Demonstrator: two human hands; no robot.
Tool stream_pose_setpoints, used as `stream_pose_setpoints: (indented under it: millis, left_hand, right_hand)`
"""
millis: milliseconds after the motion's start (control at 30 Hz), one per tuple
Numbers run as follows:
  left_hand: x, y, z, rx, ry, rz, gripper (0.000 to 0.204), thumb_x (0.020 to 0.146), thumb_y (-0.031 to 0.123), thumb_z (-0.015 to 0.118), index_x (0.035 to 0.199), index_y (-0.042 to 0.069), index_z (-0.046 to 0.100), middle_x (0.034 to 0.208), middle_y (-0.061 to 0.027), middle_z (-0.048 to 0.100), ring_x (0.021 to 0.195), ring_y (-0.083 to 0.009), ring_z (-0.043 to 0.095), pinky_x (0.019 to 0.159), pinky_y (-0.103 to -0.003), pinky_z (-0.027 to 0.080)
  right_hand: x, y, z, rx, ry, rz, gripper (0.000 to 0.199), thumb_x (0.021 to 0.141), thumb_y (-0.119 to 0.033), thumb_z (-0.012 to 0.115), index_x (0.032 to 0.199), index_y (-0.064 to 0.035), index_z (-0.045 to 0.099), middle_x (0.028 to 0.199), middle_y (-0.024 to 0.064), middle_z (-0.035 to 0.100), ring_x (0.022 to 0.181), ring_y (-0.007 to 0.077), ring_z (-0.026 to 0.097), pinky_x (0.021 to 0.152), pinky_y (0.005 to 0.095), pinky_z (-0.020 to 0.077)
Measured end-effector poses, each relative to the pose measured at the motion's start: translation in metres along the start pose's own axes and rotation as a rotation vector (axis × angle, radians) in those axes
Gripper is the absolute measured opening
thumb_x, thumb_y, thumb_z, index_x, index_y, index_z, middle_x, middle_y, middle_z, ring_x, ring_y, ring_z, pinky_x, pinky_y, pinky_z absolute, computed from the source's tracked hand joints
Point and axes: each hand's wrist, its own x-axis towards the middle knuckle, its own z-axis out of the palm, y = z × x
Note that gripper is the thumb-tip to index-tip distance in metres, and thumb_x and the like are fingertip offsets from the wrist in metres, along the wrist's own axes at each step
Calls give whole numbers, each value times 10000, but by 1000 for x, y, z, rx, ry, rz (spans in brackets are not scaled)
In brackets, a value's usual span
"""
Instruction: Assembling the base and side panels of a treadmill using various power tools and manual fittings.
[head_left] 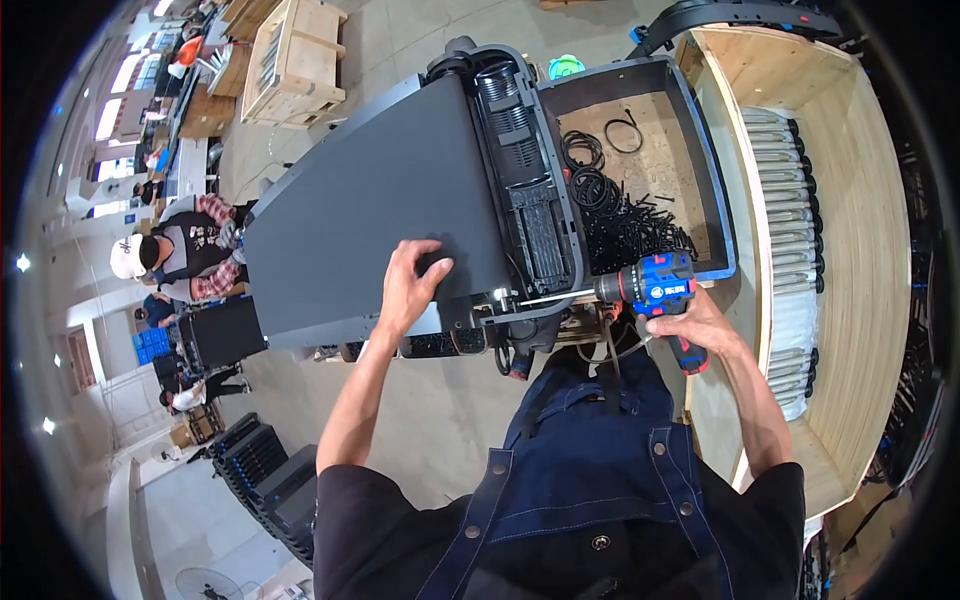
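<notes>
In my right hand (695, 325) is a blue and black cordless drill (665, 283), gripped by its handle. Its long, thin bit (550, 297) points left and reaches the near corner of a treadmill frame (497, 308); whether the tip sits in a screw I cannot tell. My left hand (410, 285) hovers at or rests on the near edge of the black treadmill belt (385, 200). Its thumb and fingers are apart and curved, with nothing between them. Right of the belt, the motor compartment (530, 190) lies uncovered.
A dark-rimmed tray (715, 190) holds black screws (630, 230) and coiled cables (590, 170). Beyond it stands a wooden crate (850, 300) with rows of metal tubes (785, 200). A co-worker (190, 245) stands at the treadmill's far left end. Another wooden crate (295, 65) is behind.
</notes>
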Motion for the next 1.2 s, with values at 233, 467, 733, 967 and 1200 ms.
stream_pose_setpoints:
  millis: [233, 467, 733, 967, 1200]
  left_hand:
    - [-48, -15, 58, 155, 398, 79, 414, 892, 179, 665, 1270, 22, 608, 1356, -175, 567, 1257, -360, 502, 1077, -443, 380]
    - [-57, -20, 61, 218, 459, 64, 401, 934, 189, 590, 1298, 22, 571, 1381, -168, 555, 1289, -355, 483, 1093, -462, 339]
    - [-57, -23, 64, 195, 459, 60, 411, 918, 168, 621, 1308, 44, 578, 1388, -151, 550, 1296, -340, 483, 1106, -456, 336]
    - [-51, -37, 60, 47, 469, 154, 420, 878, 162, 677, 1273, 43, 599, 1371, -151, 559, 1286, -342, 496, 1096, -463, 353]
    - [-70, -92, 26, 45, 351, 352, 460, 906, 306, 664, 1291, 68, 583, 1399, -148, 528, 1315, -311, 470, 1068, -468, 372]
  right_hand:
    - [0, 20, -33, -119, 99, -35, 444, 683, -130, 908, 1076, -71, 709, 956, -17, 714, 908, 93, 630, 847, 304, 530]
    - [-10, 42, -28, -81, 820, -535, 305, 818, -61, 778, 1098, -21, 662, 942, 9, 670, 857, 105, 614, 793, 295, 518]
    - [79, 91, -99, -506, 1210, -504, 455, 865, -77, 695, 1281, 15, 534, 1051, 124, 643, 925, 215, 589, 882, 353, 475]
    - [35, 112, -82, -438, 1107, -492, 599, 908, 14, 659, 1435, 93, 384, 1381, 223, 529, 1264, 267, 549, 1088, 369, 420]
    - [15, 96, 121, -489, 975, -403, 455, 944, -98, 661, 1363, 30, 541, 1283, 146, 610, 1139, 206, 608, 995, 341, 480]
